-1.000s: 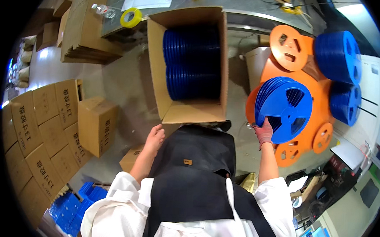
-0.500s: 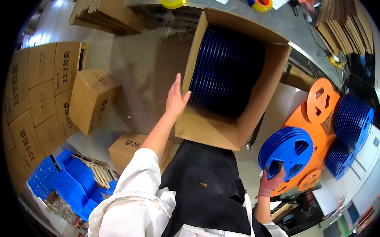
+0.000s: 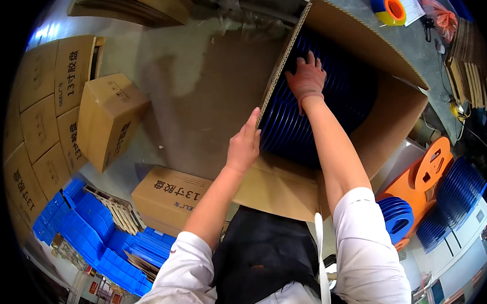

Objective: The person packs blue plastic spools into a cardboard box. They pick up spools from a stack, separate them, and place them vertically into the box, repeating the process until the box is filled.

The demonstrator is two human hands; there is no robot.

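An open cardboard box (image 3: 283,181), tilted in view, holds a tightly packed row of dark blue plastic reels (image 3: 343,96). My right hand (image 3: 307,80), in a reddish glove, reaches inside from above. Its fingers are spread over the reel rims near the left wall, with no reel plainly gripped. Bare, my left hand (image 3: 243,146) lies against the outside of the box's left wall, fingers stretched along its edge. To the right, an orange stand (image 3: 402,178) carries an orange disc (image 3: 434,162) and several brighter blue reels (image 3: 396,218), partly hidden behind my right sleeve.
Stacked closed cartons (image 3: 35,118) line the left, with a single carton (image 3: 112,119) before them and another carton (image 3: 168,195) nearer me. Blue plastic bins (image 3: 91,227) stand lower left. Tape rolls (image 3: 391,7) and flattened cardboard (image 3: 475,75) are on the far bench. More blue reels (image 3: 456,205) stand far right.
My right hand has left the blue reels on the orange stand and come left into the box. The view has shifted, and my left hand stays by the box's left wall.
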